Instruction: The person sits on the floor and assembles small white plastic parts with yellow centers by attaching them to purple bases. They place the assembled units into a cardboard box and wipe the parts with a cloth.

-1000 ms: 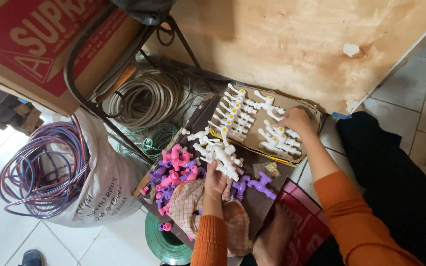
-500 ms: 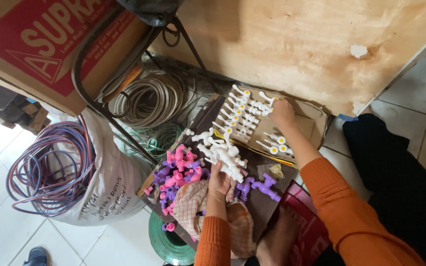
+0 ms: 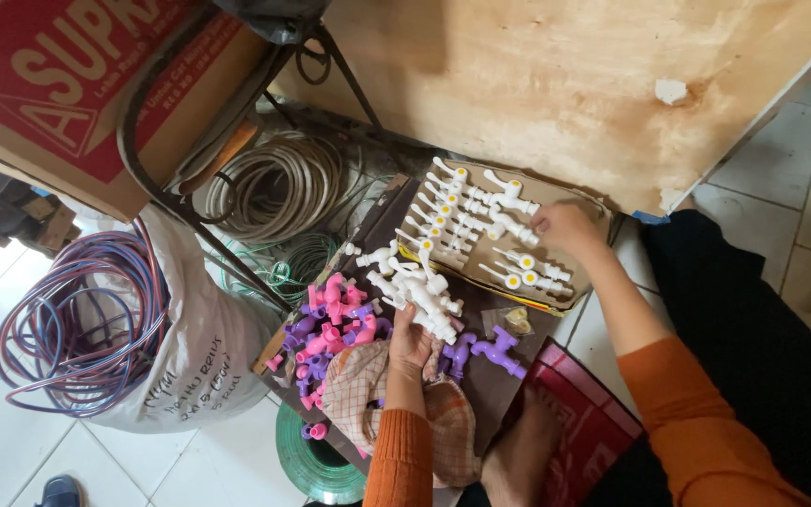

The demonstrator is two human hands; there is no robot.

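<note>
My left hand rests on a loose heap of white plastic taps, its fingers closed around one of them. My right hand reaches into a shallow cardboard box where white taps with yellow caps lie in rows. Its fingertips pinch one tap at the right end of a row. A pile of pink and purple taps lies left of the white heap. Two purple taps lie near my left wrist. A checked cloth sits under my left forearm.
Coils of grey hose and green wire lie behind the taps. At the left stands a white sack holding red-blue hose. A plywood board, a red cardboard carton, a green roll and a red box surround me.
My right hand went left to the upper rows of the box, then came back right to the row's end. My left hand stayed on the white heap.
</note>
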